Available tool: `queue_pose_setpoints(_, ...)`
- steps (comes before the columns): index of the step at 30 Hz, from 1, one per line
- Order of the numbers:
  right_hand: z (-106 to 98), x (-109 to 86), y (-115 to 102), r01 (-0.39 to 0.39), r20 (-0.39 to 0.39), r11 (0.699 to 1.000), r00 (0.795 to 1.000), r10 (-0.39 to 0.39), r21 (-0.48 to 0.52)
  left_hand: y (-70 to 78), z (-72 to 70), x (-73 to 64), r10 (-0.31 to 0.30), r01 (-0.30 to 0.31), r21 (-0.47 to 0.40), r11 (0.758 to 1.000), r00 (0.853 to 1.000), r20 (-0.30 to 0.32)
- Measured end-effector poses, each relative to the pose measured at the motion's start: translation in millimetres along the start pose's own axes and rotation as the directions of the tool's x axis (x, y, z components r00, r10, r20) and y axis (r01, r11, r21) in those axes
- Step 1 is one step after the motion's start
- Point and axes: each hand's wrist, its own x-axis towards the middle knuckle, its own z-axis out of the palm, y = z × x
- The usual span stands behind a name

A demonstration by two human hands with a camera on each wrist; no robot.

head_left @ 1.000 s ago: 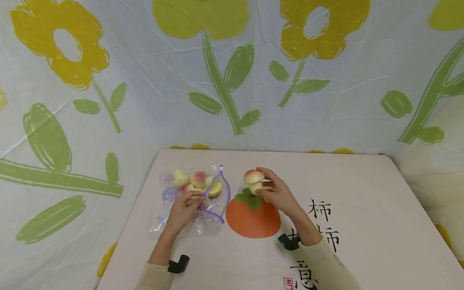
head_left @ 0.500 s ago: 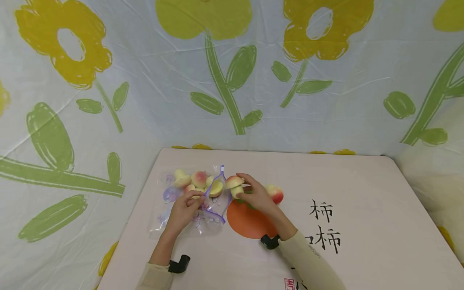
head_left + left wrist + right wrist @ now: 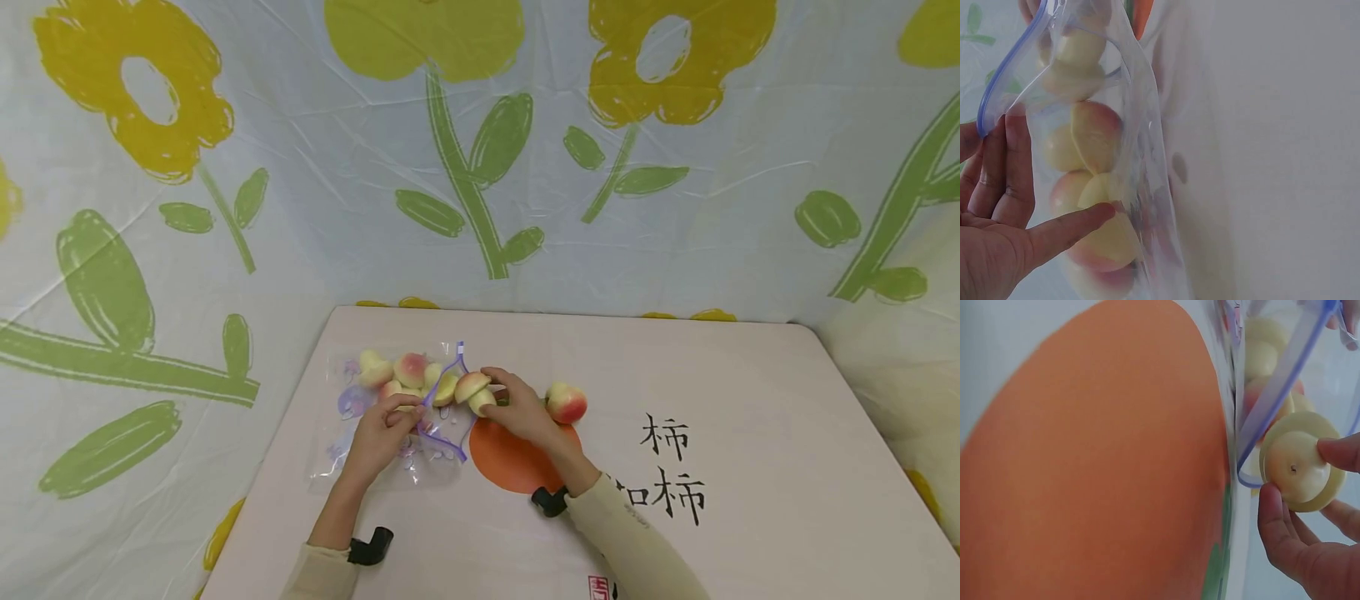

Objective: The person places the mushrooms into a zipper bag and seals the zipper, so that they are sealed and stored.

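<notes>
My left hand [image 3: 381, 435] pinches the purple-edged rim of a clear zip bag [image 3: 337, 462], whose mouth gapes to the right. Inside lie several toy mushrooms [image 3: 375, 371], cream with reddish caps, seen through the plastic in the left wrist view too. At the bag's mouth, my right hand [image 3: 522, 410] grips one more toy mushroom [image 3: 472, 389] by fingers and thumb, cap toward the bag. In the right wrist view the base of this held mushroom [image 3: 1297, 467] faces the camera, right beside the purple zip strip [image 3: 1288, 381].
A loose cream-and-red toy [image 3: 566, 403] lies on the pale table [image 3: 750, 433], right of my right hand. An orange persimmon print [image 3: 517, 458] and black characters [image 3: 667, 467] mark the tabletop. Behind hangs a flower-patterned cloth [image 3: 337, 208].
My right hand has carried the mushroom leftward and slightly down to the bag's mouth, uncovering the loose toy at right. My left hand has kept its hold on the rim.
</notes>
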Motion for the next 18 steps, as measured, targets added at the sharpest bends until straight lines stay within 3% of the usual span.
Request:
queue_pose_setpoints(8, 6.7, 2.2, -0.3, 0.076, 0.005, 0.994, 0.997, -0.076, -0.083, -5.0, -0.3, 0.1, 0.041, -0.041, -0.004, 0.999, 0.999, 0.008)
queue_pose_setpoints(18, 9.9, 2.5, -8.4, 0.06, 0.02, 0.989, 0.998, -0.058, -0.137, -3.8, -0.1, -0.4, 0.036, -0.036, 0.016, 0.999, 0.999, -0.004)
